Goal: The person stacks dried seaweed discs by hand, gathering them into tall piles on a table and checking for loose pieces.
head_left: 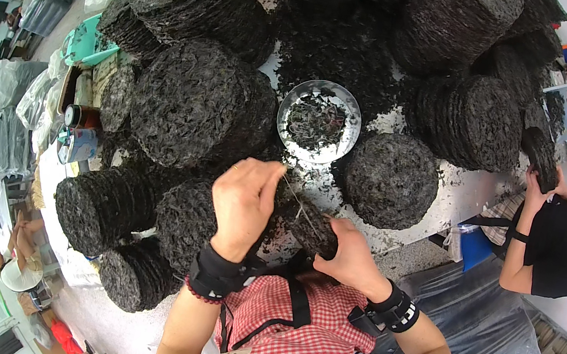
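Note:
My right hand (358,258) grips the edge of a round dark dried seaweed cake (313,234), held tilted in front of my apron. Up and to its left, my left hand (245,204) pinches the end of a thin pale strand (291,191). The strand stretches down across the cake; whether it is a thread or a fibre I cannot tell. Just beyond my hands sits a round metal bowl (340,150) with dark seaweed bits and pale stringy scraps in it. To the bowl's right lies another round seaweed cake (393,181).
Tall stacks of seaweed cakes (190,104) crowd the left side, with more stacks (464,122) at the right and back. Loose crumbs litter the table (406,233). A jar (82,116) and a green basket (84,39) stand at left. A co-worker (563,249) holds seaweed at right.

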Available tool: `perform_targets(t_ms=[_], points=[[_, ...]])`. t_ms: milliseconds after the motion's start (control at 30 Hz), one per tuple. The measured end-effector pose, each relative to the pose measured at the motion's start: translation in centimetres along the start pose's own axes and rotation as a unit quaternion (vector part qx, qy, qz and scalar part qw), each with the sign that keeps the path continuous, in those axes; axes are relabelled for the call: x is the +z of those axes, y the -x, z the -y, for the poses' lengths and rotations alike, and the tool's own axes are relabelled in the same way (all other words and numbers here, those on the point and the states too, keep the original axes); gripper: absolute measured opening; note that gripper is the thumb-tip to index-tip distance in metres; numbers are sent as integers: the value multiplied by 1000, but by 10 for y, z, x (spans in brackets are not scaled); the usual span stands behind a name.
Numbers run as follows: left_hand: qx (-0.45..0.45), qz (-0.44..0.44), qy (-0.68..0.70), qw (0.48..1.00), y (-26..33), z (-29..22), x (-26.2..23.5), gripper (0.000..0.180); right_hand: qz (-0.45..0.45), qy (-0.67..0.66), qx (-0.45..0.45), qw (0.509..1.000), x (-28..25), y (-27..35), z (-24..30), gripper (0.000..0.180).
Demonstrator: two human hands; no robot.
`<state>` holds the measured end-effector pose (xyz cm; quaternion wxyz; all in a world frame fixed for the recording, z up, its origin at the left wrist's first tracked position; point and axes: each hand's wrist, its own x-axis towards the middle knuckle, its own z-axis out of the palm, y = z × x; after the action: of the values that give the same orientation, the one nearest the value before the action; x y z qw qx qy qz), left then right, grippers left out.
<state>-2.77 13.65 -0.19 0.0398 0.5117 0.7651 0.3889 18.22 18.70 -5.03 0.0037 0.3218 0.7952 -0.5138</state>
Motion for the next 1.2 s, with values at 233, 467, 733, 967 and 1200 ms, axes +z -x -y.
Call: perform_targets(t_ms=[233,467,733,967,1200], points=[[-31,-70,62,995,-45,-3,2,7,-23,2,25,999,-2,-4,-7,69],[-241,48,175,954,-50,39,56,26,12,15,32,999,-4,-3,-6,76],[-254,187,102,943,-8,13,32,21,1,-8,34,999,-6,-2,-8,77],[-248,188,204,928,69,-26,-28,17,8,-98,82,992,-9,-1,-26,77],[-198,181,179,947,134,-34,-34,12,5,-456,139,879,-25,13,-12,59]])
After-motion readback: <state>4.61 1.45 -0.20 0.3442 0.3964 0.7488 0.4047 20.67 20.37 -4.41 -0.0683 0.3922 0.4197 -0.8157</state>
